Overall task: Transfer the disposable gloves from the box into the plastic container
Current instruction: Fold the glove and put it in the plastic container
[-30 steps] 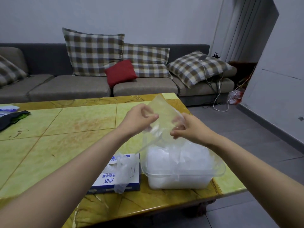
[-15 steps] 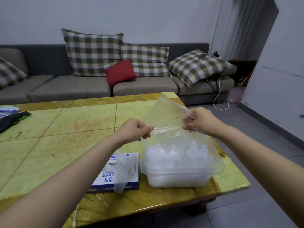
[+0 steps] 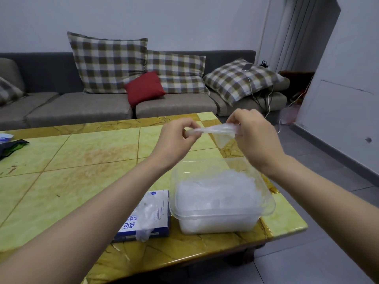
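A glossy yellow-green stone-look desk with amber marbled borders is carrying the task's things near its right front corner. Both bare forearms are reaching forward over it, and the two hands are hovering raised above the far side of the container, backs toward the camera.

A clear plastic container, rectangular with rounded corners and a flared rim, is sitting on the desk below the hands. A heap of gloves, cloudy white and crumpled, is filling most of its depth.

A flat blue-and-white cardboard glove box is lying just left of the container. Whether they are touching cannot be told. A bunched glove is spilling out of its top toward the front edge.

The left hand is curling its fingers and thumb into a pinch on one end of a thin, transparent disposable glove. The right hand is pinching the other end with bent fingers. The film is stretching as a twisted band between the two hands, with a loose triangular flap hanging just below the right fingers.
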`<state>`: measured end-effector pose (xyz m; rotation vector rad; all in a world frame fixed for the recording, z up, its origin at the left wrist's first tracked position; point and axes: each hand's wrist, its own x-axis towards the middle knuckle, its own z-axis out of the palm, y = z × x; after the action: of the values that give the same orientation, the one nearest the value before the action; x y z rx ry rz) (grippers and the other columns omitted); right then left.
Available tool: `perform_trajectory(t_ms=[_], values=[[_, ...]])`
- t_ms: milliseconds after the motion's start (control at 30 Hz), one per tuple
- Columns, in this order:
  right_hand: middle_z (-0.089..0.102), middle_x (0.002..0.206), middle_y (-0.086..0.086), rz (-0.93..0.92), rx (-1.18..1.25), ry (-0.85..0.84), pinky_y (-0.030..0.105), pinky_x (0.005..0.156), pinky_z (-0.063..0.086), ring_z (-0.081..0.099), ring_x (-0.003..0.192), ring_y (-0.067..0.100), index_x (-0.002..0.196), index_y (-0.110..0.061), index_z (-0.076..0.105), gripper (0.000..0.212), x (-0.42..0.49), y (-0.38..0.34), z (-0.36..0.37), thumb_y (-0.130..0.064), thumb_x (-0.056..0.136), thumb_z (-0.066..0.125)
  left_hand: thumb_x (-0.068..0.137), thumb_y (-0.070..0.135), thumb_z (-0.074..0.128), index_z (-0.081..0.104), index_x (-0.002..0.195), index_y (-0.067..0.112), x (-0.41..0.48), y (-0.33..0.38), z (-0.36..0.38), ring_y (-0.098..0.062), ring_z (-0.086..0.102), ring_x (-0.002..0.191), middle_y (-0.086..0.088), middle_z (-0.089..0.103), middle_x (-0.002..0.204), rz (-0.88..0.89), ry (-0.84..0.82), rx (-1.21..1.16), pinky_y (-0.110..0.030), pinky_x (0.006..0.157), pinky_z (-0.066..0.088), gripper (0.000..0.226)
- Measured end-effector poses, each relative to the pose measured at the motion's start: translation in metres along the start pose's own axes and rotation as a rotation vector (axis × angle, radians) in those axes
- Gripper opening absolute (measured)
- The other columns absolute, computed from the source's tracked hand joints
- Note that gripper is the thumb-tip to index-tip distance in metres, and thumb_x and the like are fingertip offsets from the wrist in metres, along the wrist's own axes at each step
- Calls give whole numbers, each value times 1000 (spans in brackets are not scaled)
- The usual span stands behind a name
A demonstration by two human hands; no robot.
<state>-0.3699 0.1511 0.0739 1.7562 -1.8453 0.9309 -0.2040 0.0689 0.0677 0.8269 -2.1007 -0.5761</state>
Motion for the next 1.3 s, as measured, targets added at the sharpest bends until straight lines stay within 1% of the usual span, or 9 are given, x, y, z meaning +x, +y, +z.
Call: perform_trajectory(t_ms=[100,200,267,533,633,767,833,1000,1300], values=[[53,76,4,-99,-72,-148,30,53,30,50,71,28,87,-7,61,37,-27,1,15,23,64,55,89,10,62,63,79,16,-15,-19,10,-8,54,69,10,60,72,19,-101,74,-13,61,38,11],[55,100,7,-82,-168,-532,39,76,42,50,96,28,105,-11,54,40,-59,3,32,17,78,41,89,9,60,65,85,11,-38,-41,18,-11,54,78,6,60,81,23,-271,190,-16,67,37,7],[53,107,6,-33,-208,-740,31,71,36,49,101,26,109,-12,51,34,-73,6,42,10,87,38,92,12,57,66,94,9,-50,-52,26,-12,55,85,1,62,91,-3,-405,283,-18,72,39,10],[45,142,3,164,-45,-1295,27,101,35,45,127,20,139,-11,42,49,-55,17,36,-35,96,51,94,7,39,58,119,15,-50,-53,43,-27,51,107,-10,55,115,18,-842,773,-31,84,42,32],[64,120,3,219,149,-1076,32,92,48,61,104,16,119,-11,63,39,-43,20,30,-39,95,50,88,12,42,46,134,29,-39,-46,36,-26,40,121,-2,53,125,-51,-991,786,-32,101,33,50],[68,102,-5,175,150,-685,26,76,48,61,88,9,104,-19,66,15,-41,21,39,-27,93,58,93,20,40,57,114,19,-26,-31,39,-21,53,95,-1,60,110,-81,-615,562,-27,73,38,27],[64,115,-6,116,99,-827,24,82,45,58,100,10,116,-21,61,28,-45,21,47,-29,89,64,96,20,42,54,117,16,-30,-30,50,-21,55,96,-5,58,116,-73,-597,521,-29,74,44,25],[29,153,-5,89,-83,-1215,32,113,28,28,140,17,146,-24,30,67,-64,32,79,-23,89,64,92,35,57,15,149,25,-42,-55,88,-29,45,125,-6,31,145,-191,-1166,750,-41,98,43,72],[12,159,1,140,-135,-1423,33,115,15,13,145,21,152,-22,14,71,-78,52,106,-18,94,56,93,13,53,4,151,28,-40,-70,109,-35,40,129,-9,15,152,-217,-1279,864,-39,84,40,77]])
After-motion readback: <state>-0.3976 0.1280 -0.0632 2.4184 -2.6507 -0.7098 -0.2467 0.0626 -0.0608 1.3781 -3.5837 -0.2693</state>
